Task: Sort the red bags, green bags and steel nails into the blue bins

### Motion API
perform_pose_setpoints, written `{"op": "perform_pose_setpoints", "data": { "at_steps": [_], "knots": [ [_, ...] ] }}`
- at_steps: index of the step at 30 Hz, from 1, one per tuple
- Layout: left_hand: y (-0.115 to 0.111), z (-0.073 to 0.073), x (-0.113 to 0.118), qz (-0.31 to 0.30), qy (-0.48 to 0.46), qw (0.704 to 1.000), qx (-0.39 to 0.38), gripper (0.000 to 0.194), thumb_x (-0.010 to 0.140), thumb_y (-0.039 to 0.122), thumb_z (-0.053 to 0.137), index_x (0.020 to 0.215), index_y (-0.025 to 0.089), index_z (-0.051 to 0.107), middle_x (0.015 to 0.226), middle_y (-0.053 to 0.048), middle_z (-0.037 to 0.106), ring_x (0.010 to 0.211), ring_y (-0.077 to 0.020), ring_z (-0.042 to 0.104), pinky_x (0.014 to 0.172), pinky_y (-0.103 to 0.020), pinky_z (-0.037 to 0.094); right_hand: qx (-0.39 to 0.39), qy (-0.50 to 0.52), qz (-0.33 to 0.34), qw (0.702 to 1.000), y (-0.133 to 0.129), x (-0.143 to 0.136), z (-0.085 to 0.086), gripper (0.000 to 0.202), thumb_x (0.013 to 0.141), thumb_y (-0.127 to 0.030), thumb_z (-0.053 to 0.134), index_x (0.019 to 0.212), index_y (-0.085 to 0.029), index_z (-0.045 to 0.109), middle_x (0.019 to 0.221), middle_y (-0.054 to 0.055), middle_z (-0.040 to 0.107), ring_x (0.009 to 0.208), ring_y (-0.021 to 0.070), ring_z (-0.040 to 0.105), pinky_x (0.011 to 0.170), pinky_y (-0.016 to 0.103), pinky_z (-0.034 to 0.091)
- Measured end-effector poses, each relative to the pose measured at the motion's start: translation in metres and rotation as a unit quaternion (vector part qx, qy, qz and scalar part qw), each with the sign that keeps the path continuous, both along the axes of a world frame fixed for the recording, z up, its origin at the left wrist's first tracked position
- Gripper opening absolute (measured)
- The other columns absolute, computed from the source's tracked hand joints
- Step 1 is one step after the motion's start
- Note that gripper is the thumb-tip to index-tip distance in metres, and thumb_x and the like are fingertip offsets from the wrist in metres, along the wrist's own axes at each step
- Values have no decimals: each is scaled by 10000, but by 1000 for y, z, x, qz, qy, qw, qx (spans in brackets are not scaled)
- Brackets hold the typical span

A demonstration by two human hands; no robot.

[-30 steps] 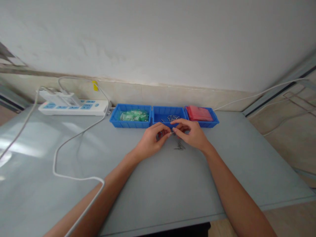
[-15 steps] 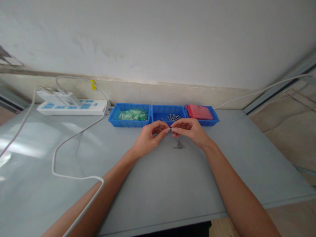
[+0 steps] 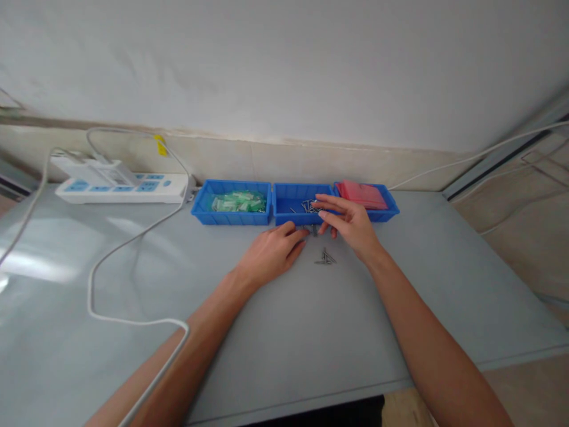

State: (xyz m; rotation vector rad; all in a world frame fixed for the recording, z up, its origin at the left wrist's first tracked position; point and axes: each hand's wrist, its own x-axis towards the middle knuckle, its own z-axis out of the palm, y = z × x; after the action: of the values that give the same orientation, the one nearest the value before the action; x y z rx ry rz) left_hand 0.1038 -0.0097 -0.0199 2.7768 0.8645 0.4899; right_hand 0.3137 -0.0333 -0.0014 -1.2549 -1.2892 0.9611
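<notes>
Left hand, its grip impossible to tell, was beside loose metal fasteners on the table; right hand, thumb and forefinger parted, hung just right of them. Behind stood the middle blue bin.

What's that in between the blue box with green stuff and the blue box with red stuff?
In the head view, a third blue box sits between them, with thin metal pieces inside. The right hand partly covers it.
</notes>
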Motion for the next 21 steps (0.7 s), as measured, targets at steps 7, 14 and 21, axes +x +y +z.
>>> {"op": "perform_pose_setpoints", "data": {
  "at_steps": [7, 14, 21],
  "knots": [
    [3, -2, 1, 11, -23, 1000, -10, 306, 1031, 230, 414, 1105, 161, 704, 972, -88, 619, 825, -194, 653, 787, -307, 546, 6, -39, 6, 999, -2, 0, 0, 411, 805, -377, 727, 1182, -213, 715, 1136, 95, 770, 547, 126, 680, 379, 212, 438],
    [2, -1, 0, 32, -29, 999, 7, 227, 995, 253, 508, 1044, 156, 707, 1064, -102, 647, 827, -196, 662, 768, -309, 549, 19, -41, 8, 999, -3, -2, 1, 348, 807, -383, 730, 1108, -209, 721, 1089, 85, 779, 533, 115, 661, 416, 223, 461],
    [4, 1, -2, 42, -15, 999, 25, 240, 987, 201, 502, 990, 171, 740, 1003, -90, 707, 883, -226, 696, 781, -319, 548, 25, -41, 10, 999, -4, -2, 2, 341, 796, -389, 740, 1088, -214, 724, 1077, 76, 777, 532, 118, 657, 431, 234, 461]
  ]
}}
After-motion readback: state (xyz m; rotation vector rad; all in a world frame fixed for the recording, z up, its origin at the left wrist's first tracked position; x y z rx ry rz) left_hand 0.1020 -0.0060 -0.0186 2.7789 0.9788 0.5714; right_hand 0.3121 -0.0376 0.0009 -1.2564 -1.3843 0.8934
